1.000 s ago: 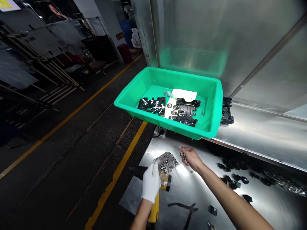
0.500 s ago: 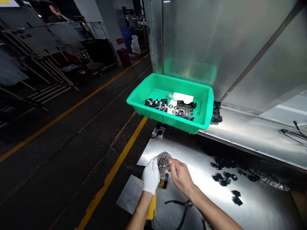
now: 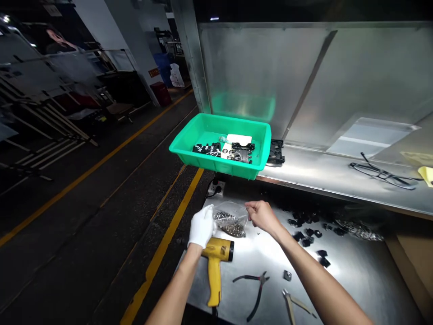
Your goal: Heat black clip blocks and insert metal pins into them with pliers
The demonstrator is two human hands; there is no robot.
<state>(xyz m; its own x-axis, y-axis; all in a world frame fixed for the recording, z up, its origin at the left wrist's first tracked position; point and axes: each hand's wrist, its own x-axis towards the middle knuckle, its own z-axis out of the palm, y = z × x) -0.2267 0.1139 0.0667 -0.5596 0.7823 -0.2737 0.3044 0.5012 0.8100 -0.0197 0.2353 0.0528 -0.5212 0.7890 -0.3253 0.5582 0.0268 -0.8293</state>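
Both our gloved left hand [image 3: 202, 225] and bare right hand [image 3: 263, 216] are closed on opposite edges of the clear bag [image 3: 237, 209], probably to spread it; its metal parts [image 3: 234, 229] lie low between our grips.

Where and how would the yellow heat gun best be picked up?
Probably by its slim handle, coming from the near right: the heat gun lies flat with that handle end nearest, while the left hand crowds its left end.
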